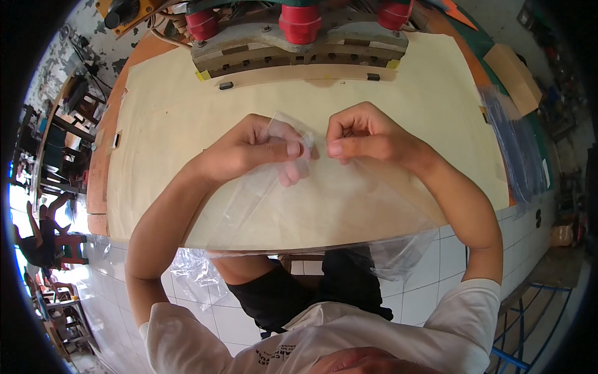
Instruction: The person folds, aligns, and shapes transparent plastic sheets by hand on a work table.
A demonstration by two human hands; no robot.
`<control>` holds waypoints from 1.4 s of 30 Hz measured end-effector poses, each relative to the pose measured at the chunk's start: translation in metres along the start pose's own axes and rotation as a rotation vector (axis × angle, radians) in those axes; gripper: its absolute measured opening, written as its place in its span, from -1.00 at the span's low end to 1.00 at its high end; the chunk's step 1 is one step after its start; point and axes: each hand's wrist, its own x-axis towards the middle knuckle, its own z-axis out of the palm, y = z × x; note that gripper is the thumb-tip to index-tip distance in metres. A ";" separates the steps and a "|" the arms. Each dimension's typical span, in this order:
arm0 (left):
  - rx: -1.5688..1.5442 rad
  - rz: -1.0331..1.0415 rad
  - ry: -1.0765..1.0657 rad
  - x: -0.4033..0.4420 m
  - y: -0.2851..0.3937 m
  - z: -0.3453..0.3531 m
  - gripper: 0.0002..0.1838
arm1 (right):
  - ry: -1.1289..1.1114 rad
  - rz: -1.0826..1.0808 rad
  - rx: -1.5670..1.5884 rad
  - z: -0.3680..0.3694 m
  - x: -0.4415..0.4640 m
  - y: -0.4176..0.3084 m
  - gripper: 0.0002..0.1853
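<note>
A clear plastic sheet (261, 209) hangs between my two hands and drapes over the front edge of the table. My left hand (271, 149) pinches its upper edge, with the thumb on top and the other fingers showing through the film. Close by on the right, my right hand (361, 136) has its thumb and curled fingers pressed together at another part of the plastic. A small gap separates the hands, above the cream-covered table (156, 124).
A metal press bar (299, 53) with red fittings (299, 23) spans the table's back. Clear plastic sheets (514, 146) and a cardboard piece (512, 78) lie at the right. Crumpled plastic (198, 274) hangs below the front edge. Another person (42, 234) is far left.
</note>
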 end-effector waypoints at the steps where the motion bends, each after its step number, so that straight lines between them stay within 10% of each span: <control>1: -0.015 0.000 0.000 0.000 0.001 0.000 -0.76 | 0.005 0.012 -0.011 -0.001 0.000 -0.001 -0.79; 42: -0.019 0.002 -0.101 -0.002 -0.001 -0.005 -0.79 | 0.190 -0.010 0.300 -0.017 0.000 0.007 -0.75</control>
